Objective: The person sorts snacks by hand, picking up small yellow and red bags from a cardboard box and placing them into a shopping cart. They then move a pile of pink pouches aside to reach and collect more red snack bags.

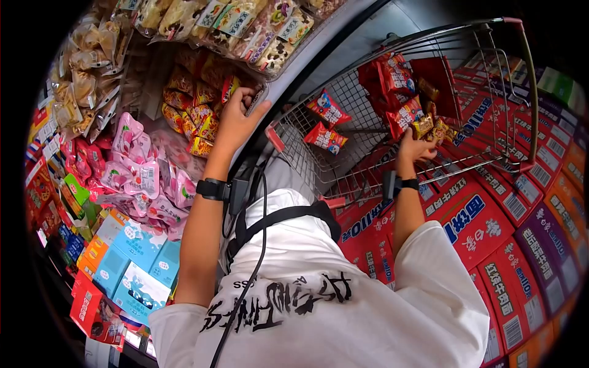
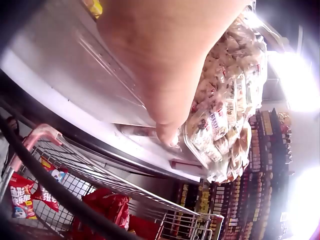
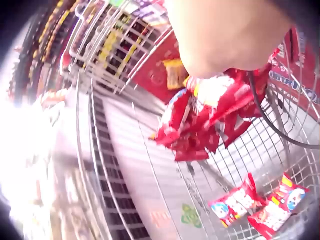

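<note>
My left hand [image 1: 238,122] reaches into a shelf bin, its fingers bent beside a yellow-and-red snack packet [image 1: 230,88]. In the left wrist view its thumb [image 2: 167,132] stretches straight down to the shelf's edge; the other fingers are hidden there. More yellow-and-red packets [image 1: 190,116] lie heaped in the bin. Inside the shopping cart [image 1: 362,132], my right hand [image 1: 416,149] is among small gold-brown packets [image 1: 423,126], which show between thumb and fingers; I cannot tell whether it grips them. Larger red snack bags [image 1: 396,76] are piled right beside that hand.
Two red snack bags [image 1: 325,140] lie near the cart's closer end. Red noodle cartons [image 1: 472,214] stand stacked along the right. Pink packets [image 1: 138,165] and blue boxes [image 1: 138,251] fill the left shelf. Packaged pastries [image 1: 245,24] line the shelf above my left hand.
</note>
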{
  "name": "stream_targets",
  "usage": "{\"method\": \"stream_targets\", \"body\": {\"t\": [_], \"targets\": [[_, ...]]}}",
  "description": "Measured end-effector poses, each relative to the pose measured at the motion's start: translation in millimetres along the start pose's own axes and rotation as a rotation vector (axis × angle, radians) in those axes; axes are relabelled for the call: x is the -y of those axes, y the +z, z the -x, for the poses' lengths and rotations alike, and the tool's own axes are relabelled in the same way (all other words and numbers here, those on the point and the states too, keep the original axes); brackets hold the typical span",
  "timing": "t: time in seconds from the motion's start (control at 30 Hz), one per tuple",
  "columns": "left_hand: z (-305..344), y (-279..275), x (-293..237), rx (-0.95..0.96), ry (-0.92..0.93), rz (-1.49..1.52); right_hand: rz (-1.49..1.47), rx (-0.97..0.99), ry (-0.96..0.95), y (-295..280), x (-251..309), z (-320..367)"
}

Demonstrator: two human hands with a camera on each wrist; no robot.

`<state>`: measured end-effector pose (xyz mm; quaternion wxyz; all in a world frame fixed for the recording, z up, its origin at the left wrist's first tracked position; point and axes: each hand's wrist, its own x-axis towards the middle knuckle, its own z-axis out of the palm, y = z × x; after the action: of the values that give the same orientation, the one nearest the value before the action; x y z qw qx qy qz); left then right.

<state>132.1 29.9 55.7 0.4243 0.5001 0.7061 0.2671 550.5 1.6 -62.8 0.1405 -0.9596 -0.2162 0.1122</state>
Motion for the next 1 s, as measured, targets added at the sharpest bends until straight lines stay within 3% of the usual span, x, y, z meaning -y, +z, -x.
{"method": "stream_targets", "body": {"t": [0.03, 0.1, 0.17, 0.37, 0.4, 0.47, 0.53, 0.63, 0.7, 0.73, 0.77, 0.8, 0.9, 1.0], "targets": [[-0.9, -0.4, -0.9, -0.001, 0.004, -0.027, -0.047, 0.004, 0.097, 9.6, -11.5, -18.0], [0.9, -1.3, -2.3, -0.011, 0.003, -0.076, 0.019, 0.264, -0.025, 25.4, -44.4, -52.6], [0.6, -2.4, -2.8, -0.030, 0.040, -0.115, -0.200, 0.328, 0.018, 29.5, -45.4, -59.6], [3.4, -4.8, -12.0, -0.033, 0.006, -0.138, -0.139, 0.458, 0.194, 57.9, -28.1, -87.3], [3.9, -5.6, -12.0, -0.027, -0.001, -0.132, -0.009, 0.564, 0.122, 48.0, -10.4, -88.6], [3.8, -7.1, -13.4, -0.014, -0.044, -0.118, -0.056, 0.710, 0.139, 39.4, 11.7, -92.5], [3.9, -7.2, -12.9, -0.012, -0.055, -0.108, -0.417, 0.785, 0.331, 33.4, 19.7, -104.6], [4.5, -5.1, -8.2, -0.038, -0.036, -0.098, -0.635, 0.837, 0.420, 29.7, 28.7, -101.3], [3.4, -5.4, -7.3, -0.045, -0.033, -0.090, -0.480, 0.835, 0.389, 41.8, 14.4, -115.7], [2.8, -6.8, -8.8, -0.037, -0.044, -0.083, -0.226, 0.841, 0.297, 30.4, 20.8, -117.0], [3.6, -7.6, -11.4, -0.024, -0.058, -0.075, -0.230, 0.905, 0.394, 28.2, 15.3, -116.0], [2.8, -9.7, -13.8, -0.013, -0.067, -0.098, -0.070, 0.725, 0.254, 50.9, -20.2, -133.1], [3.2, -7.0, -12.3, -0.031, -0.083, -0.092, 0.058, 0.238, -0.237, 31.2, -12.4, -98.6], [1.5, -7.4, -12.7, -0.002, -0.102, -0.112, -0.061, 0.063, -0.323, 10.0, -9.8, -86.8]]}}
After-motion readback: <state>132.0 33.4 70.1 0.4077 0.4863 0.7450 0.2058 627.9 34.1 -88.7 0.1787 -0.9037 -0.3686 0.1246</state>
